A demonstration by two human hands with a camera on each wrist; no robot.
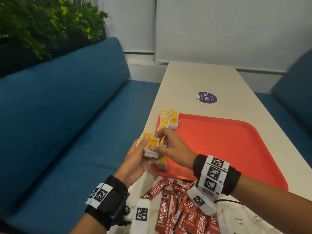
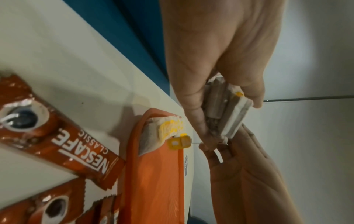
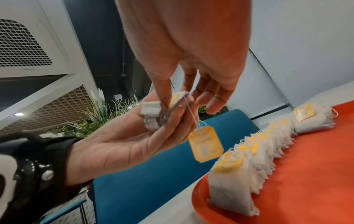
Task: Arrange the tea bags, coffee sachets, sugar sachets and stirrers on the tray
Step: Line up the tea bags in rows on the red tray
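My left hand (image 1: 147, 146) holds a small stack of white tea bags (image 1: 151, 150) with yellow tags, just off the red tray's (image 1: 228, 149) near left corner. My right hand (image 1: 157, 141) pinches the top tea bag (image 3: 180, 97) of that stack between thumb and forefinger; its yellow tag (image 3: 205, 146) dangles on a string. A row of tea bags (image 1: 168, 120) (image 3: 258, 151) stands along the tray's left edge. Red coffee sachets (image 1: 177, 210) lie piled on the table in front of the tray, beside white sugar sachets (image 1: 243, 220).
The white table (image 1: 194, 76) runs away from me with a purple sticker (image 1: 207, 97) beyond the tray. A blue bench (image 1: 67, 115) runs along its left side, with plants (image 1: 42, 22) behind. Another blue seat (image 1: 295, 98) stands to the right.
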